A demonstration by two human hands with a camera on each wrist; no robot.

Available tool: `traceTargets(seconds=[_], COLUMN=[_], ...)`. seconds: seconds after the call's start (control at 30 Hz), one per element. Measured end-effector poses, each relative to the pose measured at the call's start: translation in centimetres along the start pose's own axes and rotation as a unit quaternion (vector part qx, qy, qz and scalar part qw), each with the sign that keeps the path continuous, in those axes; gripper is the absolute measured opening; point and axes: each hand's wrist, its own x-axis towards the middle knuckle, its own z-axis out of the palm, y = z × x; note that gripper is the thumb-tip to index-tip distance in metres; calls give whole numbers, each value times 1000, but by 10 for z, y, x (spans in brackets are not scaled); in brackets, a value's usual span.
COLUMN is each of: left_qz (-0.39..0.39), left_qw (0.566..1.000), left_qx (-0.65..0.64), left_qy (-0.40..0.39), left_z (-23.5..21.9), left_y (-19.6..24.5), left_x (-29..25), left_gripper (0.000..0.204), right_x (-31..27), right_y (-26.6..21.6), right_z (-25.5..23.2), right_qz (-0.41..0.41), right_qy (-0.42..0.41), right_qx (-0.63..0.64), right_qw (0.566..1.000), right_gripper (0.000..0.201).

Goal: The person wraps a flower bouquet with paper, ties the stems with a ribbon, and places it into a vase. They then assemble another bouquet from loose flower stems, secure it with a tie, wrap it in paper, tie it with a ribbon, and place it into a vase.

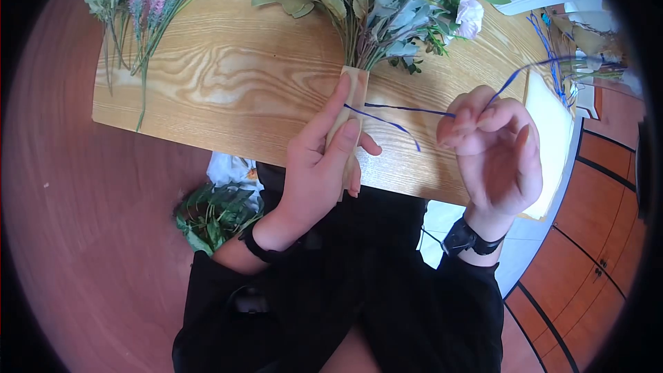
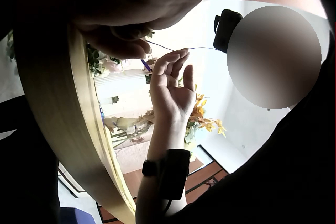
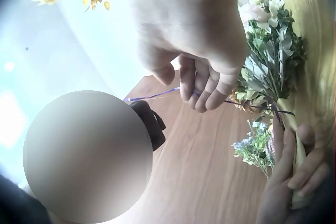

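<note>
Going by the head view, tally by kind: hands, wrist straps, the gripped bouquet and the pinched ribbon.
Left hand and right hand: 2
Wrist straps: 2
Bouquet: 1
Ribbon: 1
Total: 6

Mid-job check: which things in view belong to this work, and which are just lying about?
In the work:
- blue ribbon, held by the right hand
- beige wrap, gripped by the left hand
- bouquet

Apparently just lying about:
- purple flower sprigs
- green foliage
- pale sheets
</note>
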Motion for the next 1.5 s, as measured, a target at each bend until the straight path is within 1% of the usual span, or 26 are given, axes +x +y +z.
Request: traceTargets(seconds=[0.1,0.2,0.3,0.33,0.4,0.5,0.57,0.63,0.67,0.7,0.73,0.77,0.8,0.83,0.9,0.93,1.0,1.07,1.13,1.17,1.2,1.27,1.33,1.4,1.43,1.5], left_qz=[1,3,9,12,26,19,9,-3,-7,-8,-8,-7,-6,-6,-5,-4,-18,-26,-23,-19,-23,12,9,13,2,-7], left_qw=[1000,1000,1000,1000,1000,1000,999,999,998,998,998,998,999,999,1000,1000,1000,999,1000,1000,1000,1000,1000,999,999,998], left_qx=[-3,-6,-1,0,-10,-1,5,11,12,13,12,11,7,2,-13,-20,-12,-18,-16,-14,-12,-23,-27,-33,-47,-64], left_qy=[-5,-4,-18,-19,-5,-19,-35,-53,-58,-61,-60,-56,-49,-39,-20,-12,1,-11,-3,1,-1,-1,-8,-14,-15,-13], left_z=[-1,0,-1,-1,0,2,5,8,9,9,8,6,4,1,-2,-3,-2,-2,-2,-1,0,0,-3,-4,-4,-3], left_y=[0,-2,-2,-4,-9,-5,-5,-3,-3,-2,-1,0,1,1,-1,-1,1,3,3,2,0,-6,-9,-9,-9,-8], left_x=[0,0,-1,0,0,1,2,4,4,5,5,6,5,4,0,-1,-2,-2,-2,-2,-1,0,-2,-1,-2,-2], left_gripper=[54,54,54,54,53,53,54,54,54,54,54,54,54,54,55,55,54,54,55,56,56,56,55,54,54,54], right_x=[2,1,5,9,15,36,46,49,50,51,51,45,35,26,18,6,-12,-28,-36,-37,-36,-25,-17,-7,-6,-6], right_y=[-4,-7,-10,-12,-12,-7,14,41,45,49,50,51,49,46,28,15,26,39,53,57,59,66,76,76,79,87], right_z=[-1,1,18,26,41,60,65,82,87,91,94,93,88,80,44,38,17,2,7,3,8,29,36,41,38,32], right_qz=[2,-15,-6,-9,15,25,17,-28,-30,-93,-153,-154,-122,-83,-185,-122,6,168,251,254,254,212,226,224,225,192], right_qy=[4,10,23,22,14,-50,-118,-123,-114,-177,-240,-241,-177,-111,-66,50,204,175,116,85,89,145,118,184,183,202], right_qx=[8,-36,-140,-141,-210,-305,-319,-414,-416,-515,-602,-601,-506,-400,-467,-491,-339,-323,-286,-206,-203,-77,-84,-131,-131,-249], right_qw=[1000,999,990,990,978,951,940,901,902,833,746,746,835,906,862,861,918,915,918,941,941,963,963,948,948,928], right_gripper=[42,39,33,33,29,24,20,13,13,21,35,35,29,28,13,26,34,41,47,48,48,45,42,30,30,26])
